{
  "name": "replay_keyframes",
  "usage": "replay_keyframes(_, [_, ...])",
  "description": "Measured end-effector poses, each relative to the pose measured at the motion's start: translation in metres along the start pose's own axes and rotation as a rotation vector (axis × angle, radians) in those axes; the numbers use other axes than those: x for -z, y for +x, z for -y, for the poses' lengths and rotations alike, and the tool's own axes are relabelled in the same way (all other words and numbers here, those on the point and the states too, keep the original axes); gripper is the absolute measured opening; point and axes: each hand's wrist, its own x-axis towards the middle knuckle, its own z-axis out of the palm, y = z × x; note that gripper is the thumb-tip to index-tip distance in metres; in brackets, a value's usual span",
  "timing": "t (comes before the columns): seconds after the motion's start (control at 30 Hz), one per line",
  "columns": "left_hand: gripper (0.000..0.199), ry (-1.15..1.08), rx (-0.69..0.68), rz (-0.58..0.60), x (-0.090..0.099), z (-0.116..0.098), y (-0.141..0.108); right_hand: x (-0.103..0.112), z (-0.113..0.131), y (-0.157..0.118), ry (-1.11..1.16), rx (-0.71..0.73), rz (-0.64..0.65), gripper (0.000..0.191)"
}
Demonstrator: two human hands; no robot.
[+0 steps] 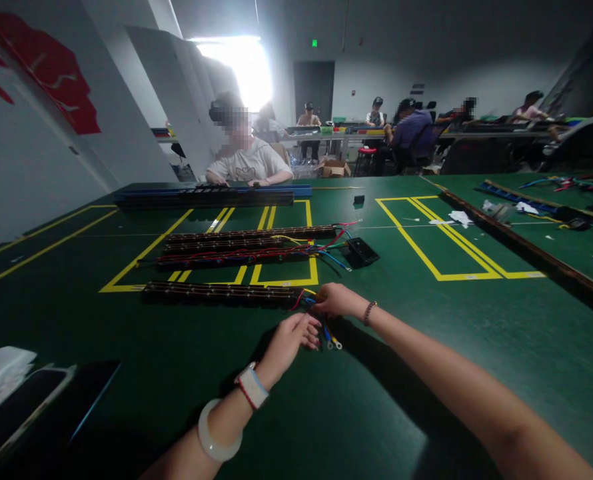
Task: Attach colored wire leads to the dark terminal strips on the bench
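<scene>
Nearest to me on the green table lies a long dark slotted bar, with red, yellow and blue wires coming from its right end. My right hand is closed in a pinch on these wires. Below it dangle the loose blue and yellow wire ends, tipped with ring terminals. Just left of them is my left hand, its fingers curled together; what they hold, if anything, is hidden. Farther back, several similar bars lie side by side, wires at their right ends. A small black box rests beside those wires.
Yellow tape lines mark the green table. Phones and white tissue lie at the left. A long dark rail crosses the right side. Opposite sits a person behind blue and black rails.
</scene>
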Motion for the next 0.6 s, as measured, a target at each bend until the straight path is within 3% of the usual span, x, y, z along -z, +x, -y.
replay_keyframes(0.23, [0.03,-0.095,0.159,-0.018,-0.005,-0.014,-0.003,0.005,0.004,0.001,-0.105,0.0,0.018,0.027])
replay_keyframes(0.43, [0.029,-0.156,0.228,0.004,-0.01,-0.021,-0.003,0.004,0.003,-0.005,0.417,-0.031,0.232,0.013])
replay_keyframes(0.53, [0.034,-0.283,0.267,0.028,-0.013,-0.02,0.0,0.003,0.002,-0.01,0.333,0.015,0.164,0.012])
replay_keyframes(0.6, [0.038,-0.382,0.275,0.052,-0.016,-0.019,0.004,0.001,0.004,-0.015,0.13,0.079,0.003,0.013])
